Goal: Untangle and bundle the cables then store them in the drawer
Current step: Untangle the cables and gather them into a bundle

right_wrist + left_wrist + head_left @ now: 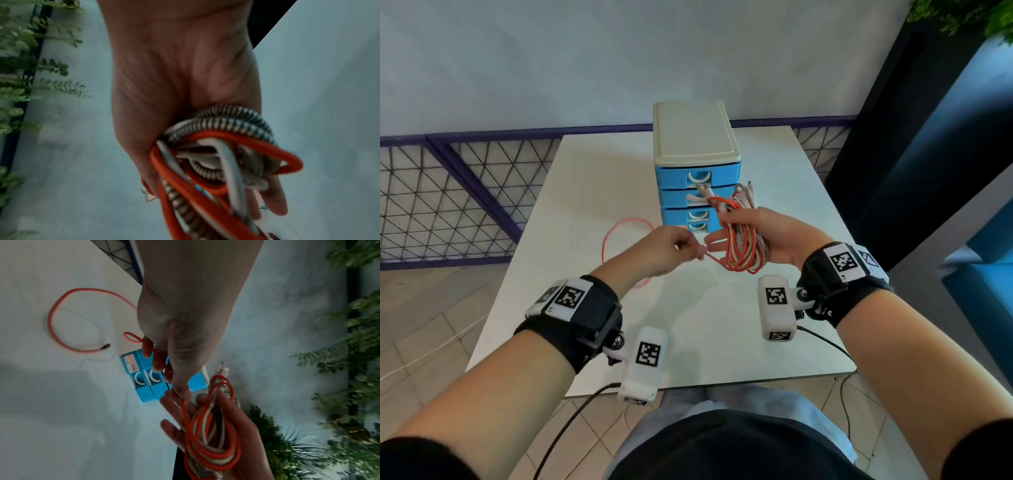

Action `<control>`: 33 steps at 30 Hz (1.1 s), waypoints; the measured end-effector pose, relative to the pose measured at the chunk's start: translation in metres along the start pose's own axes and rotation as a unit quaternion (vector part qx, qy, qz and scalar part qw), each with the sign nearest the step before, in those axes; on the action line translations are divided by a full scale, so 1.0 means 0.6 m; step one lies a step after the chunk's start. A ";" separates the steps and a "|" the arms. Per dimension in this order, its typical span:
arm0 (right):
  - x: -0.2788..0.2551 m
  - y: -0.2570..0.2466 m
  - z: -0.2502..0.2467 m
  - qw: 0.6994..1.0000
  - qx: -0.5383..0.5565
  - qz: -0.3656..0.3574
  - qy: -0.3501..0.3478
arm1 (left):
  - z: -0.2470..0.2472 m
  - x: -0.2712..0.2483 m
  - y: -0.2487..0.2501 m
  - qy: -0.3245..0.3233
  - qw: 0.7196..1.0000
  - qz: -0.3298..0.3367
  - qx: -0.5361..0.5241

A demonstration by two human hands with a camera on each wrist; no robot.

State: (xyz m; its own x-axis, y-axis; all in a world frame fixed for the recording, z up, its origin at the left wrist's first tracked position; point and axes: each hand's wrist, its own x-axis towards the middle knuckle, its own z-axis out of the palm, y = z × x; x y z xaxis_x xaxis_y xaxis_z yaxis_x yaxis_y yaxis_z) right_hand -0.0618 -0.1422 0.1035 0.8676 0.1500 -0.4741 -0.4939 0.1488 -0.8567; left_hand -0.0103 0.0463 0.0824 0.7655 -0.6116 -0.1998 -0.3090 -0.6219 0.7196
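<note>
My right hand (717, 229) holds a coiled bundle of cables (743, 246), orange, white and striped, above the white table (705, 325); the thumb lies over the coil and the fingers stretch out beneath it. In the right wrist view the bundle (216, 154) fills that hand (211, 194). My left hand (697, 253) pinches the orange cable (714, 262) just left of the bundle. The rest of the orange cable (619, 236) trails in a loop on the table. In the left wrist view the left hand (176, 386) grips the orange strand (184, 410). Behind stands the blue drawer unit (697, 161), its drawers pushed in.
A purple mesh railing (448, 192) runs behind and left of the table. A dark blue panel (928, 154) stands to the right, with green plants (349, 353) by the wall. The table's near edge (688, 387) is close to my lap.
</note>
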 end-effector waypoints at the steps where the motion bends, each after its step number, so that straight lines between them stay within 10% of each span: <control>1: 0.000 0.005 0.004 1.000 -0.016 0.006 -0.016 | 0.001 0.001 0.007 0.017 1.000 0.013 0.001; 10: 0.004 0.035 0.007 0.993 -0.084 -0.033 0.080 | -0.014 -0.015 -0.011 -0.012 0.994 -0.088 -0.058; 15: 0.036 0.056 -0.018 0.961 -0.145 -0.051 0.229 | -0.023 -0.026 -0.050 -0.024 0.919 -0.219 -0.325; 19: 0.047 0.069 0.002 0.967 -0.135 -0.049 0.212 | -0.008 -0.032 -0.025 -0.036 0.875 -0.206 -0.437; 26: 0.031 0.055 0.059 0.998 -0.020 -0.060 0.022 | 0.027 -0.032 0.023 -0.039 0.912 -0.154 -0.379; 33: 0.040 0.048 0.043 0.983 0.001 -0.058 0.175 | 0.025 -0.049 0.006 -0.110 0.910 -0.137 -0.374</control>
State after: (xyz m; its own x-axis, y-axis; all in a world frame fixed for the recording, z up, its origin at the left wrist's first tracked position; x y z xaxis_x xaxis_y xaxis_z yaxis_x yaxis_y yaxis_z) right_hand -0.0570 -0.1094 0.0727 0.8848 -0.2144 -0.4137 -0.3894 0.1473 -0.9092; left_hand -0.0425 0.0548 0.0808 0.5995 -0.6172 -0.5095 0.4114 -0.3084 0.8577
